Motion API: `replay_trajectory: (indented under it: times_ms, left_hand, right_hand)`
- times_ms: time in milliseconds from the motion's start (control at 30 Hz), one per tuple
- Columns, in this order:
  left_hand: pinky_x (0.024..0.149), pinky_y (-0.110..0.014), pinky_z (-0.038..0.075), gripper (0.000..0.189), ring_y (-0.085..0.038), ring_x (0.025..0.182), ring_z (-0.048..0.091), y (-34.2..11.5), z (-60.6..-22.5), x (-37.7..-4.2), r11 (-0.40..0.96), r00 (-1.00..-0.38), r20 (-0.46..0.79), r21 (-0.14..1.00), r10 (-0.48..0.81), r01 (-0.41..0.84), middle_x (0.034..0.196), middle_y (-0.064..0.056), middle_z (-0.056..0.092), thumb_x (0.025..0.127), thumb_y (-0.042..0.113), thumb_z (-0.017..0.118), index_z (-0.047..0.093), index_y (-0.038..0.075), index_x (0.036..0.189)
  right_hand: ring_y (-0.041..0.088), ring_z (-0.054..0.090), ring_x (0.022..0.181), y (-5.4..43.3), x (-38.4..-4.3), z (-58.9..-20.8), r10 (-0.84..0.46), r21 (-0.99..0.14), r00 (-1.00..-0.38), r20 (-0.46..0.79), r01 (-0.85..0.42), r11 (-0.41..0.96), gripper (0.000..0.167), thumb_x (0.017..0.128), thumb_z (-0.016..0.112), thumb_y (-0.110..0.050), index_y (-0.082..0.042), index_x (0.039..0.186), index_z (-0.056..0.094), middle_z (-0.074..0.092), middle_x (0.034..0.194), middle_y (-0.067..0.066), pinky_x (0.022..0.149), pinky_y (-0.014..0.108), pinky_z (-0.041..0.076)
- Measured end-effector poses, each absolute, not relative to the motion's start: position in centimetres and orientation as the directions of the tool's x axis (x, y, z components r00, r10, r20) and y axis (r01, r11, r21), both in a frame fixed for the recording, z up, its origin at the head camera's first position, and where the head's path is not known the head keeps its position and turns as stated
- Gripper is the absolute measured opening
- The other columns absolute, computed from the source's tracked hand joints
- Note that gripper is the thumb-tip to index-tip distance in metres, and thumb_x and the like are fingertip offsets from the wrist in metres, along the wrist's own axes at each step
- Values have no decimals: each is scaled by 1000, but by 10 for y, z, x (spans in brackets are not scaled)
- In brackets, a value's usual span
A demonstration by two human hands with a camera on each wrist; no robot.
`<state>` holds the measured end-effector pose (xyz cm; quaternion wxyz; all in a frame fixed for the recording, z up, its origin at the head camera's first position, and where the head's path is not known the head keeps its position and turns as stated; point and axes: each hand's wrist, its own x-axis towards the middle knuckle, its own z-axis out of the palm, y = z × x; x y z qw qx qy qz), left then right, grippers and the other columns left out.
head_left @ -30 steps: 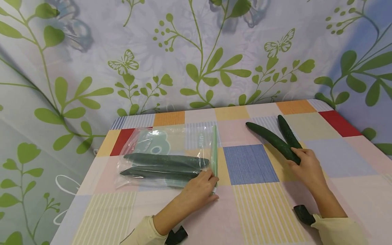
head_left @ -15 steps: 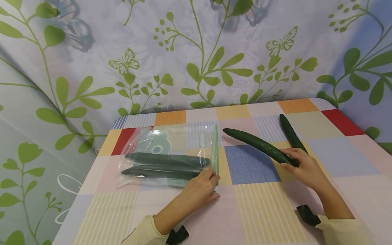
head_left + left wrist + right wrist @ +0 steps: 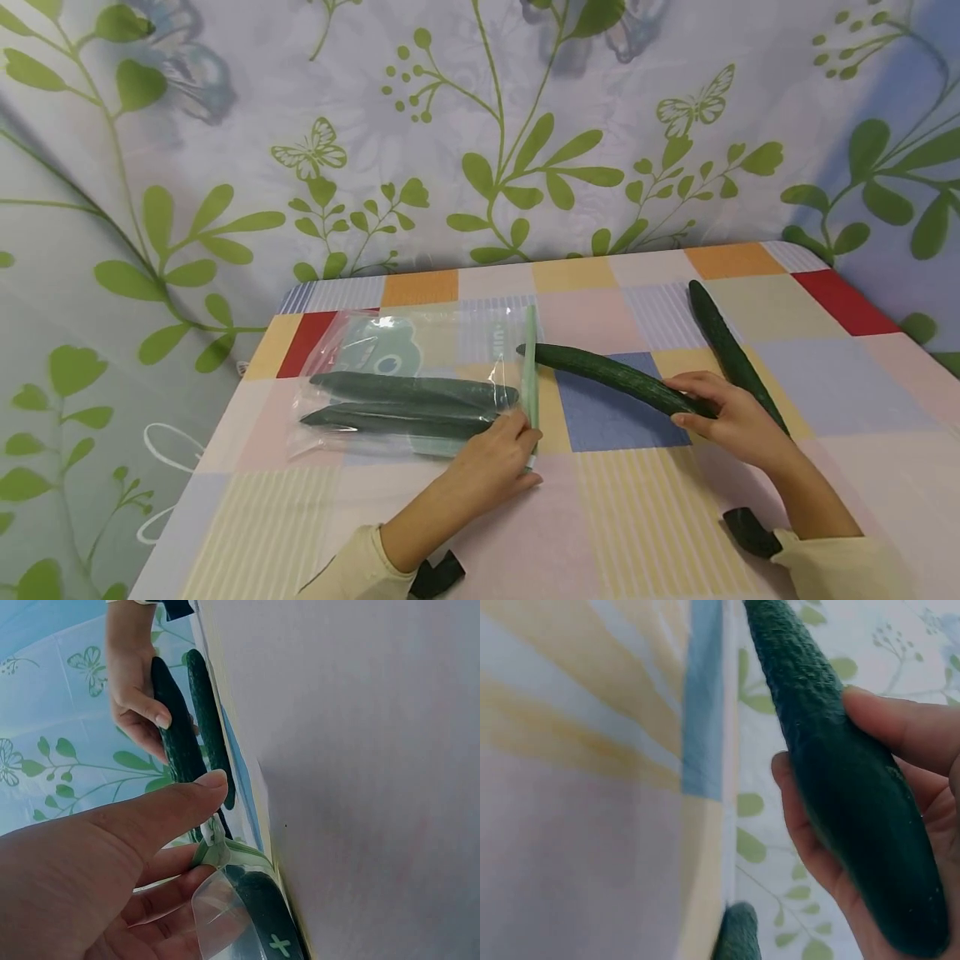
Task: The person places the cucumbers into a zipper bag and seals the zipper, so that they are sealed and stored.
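Observation:
A clear zip bag (image 3: 442, 333) with a green closure strip (image 3: 530, 358) lies on the table, its mouth facing right. Two cucumbers (image 3: 412, 389) are inside it, side by side. My left hand (image 3: 491, 458) pinches the bag at the near end of its mouth, thumb and fingers on the green edge (image 3: 217, 851). In my right hand (image 3: 738, 421) is another cucumber (image 3: 615, 375), gripped near its right end; its far tip overlaps the green strip at the bag's opening. One more cucumber (image 3: 731, 350) lies on the table just beyond the right hand, also partly seen in the right wrist view.
The table wears a patchwork cloth (image 3: 652, 500) of coloured squares. Behind it hangs a curtain (image 3: 420, 167) printed with leaves and butterflies. Black straps (image 3: 750, 532) show at both wrists by the pale sleeves.
My right hand has swung its cucumber leftward, bringing the tip from the far middle of the table to the bag's mouth. The left hand stays on the bag's edge.

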<state>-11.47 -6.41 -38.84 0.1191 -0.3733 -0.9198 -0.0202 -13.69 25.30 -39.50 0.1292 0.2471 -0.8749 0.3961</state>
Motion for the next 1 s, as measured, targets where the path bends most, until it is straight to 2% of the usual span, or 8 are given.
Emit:
replay_trajectory:
  times_ms: [67, 267, 400, 533, 733, 1000]
  left_hand:
    - [61, -11, 46, 44, -9, 83, 49, -64, -387, -115, 722, -695, 228, -58, 682, 690, 94, 1, 46, 74, 39, 72, 63, 11, 107]
    - [61, -11, 45, 43, -8, 83, 49, -66, -385, -118, 731, -705, 214, -70, 676, 679, 94, 2, 46, 75, 40, 71, 62, 11, 107]
    - [60, -11, 46, 44, -8, 83, 49, -67, -385, -120, 720, -689, 228, -96, 688, 687, 95, 1, 46, 75, 41, 71, 62, 11, 107]
    - [61, -11, 46, 45, -8, 83, 49, -66, -384, -120, 713, -677, 240, -121, 696, 690, 95, 1, 46, 75, 42, 71, 62, 12, 107]
    - [63, -10, 46, 45, -8, 84, 48, -64, -386, -118, 711, -675, 234, -140, 700, 689, 96, 2, 47, 74, 43, 71, 62, 12, 105]
    - [63, -8, 45, 45, -6, 84, 48, -67, -385, -115, 718, -687, 217, -141, 694, 681, 96, 3, 47, 73, 42, 72, 62, 12, 105]
  right_hand:
    - [-12, 43, 95, 247, -140, -395, -343, -632, -851, 397, -525, 570, 40, 73, 70, 2, 5, 112, 59, 50, 112, -19, 72, 5, 38]
    - [-6, 47, 86, 223, -155, -392, -397, -709, -872, 288, -472, 524, 41, 77, 68, -3, 6, 115, 58, 55, 109, 15, 66, 15, 43]
    - [1, 51, 79, 206, -169, -387, -415, -762, -892, 179, -393, 515, 43, 80, 67, -9, 3, 120, 55, 55, 108, 17, 64, 20, 45]
    - [6, 55, 80, 190, -186, -387, -423, -805, -900, 103, -325, 497, 44, 81, 67, -11, 0, 122, 54, 55, 111, 18, 65, 23, 48]
    - [10, 58, 81, 169, -201, -393, -451, -856, -888, 89, -299, 422, 43, 79, 68, -8, 2, 119, 55, 55, 112, 22, 64, 25, 49]
    - [20, 60, 84, 140, -216, -395, -448, -869, -893, 43, -255, 425, 44, 77, 70, -11, 1, 117, 57, 61, 105, 21, 66, 26, 49]
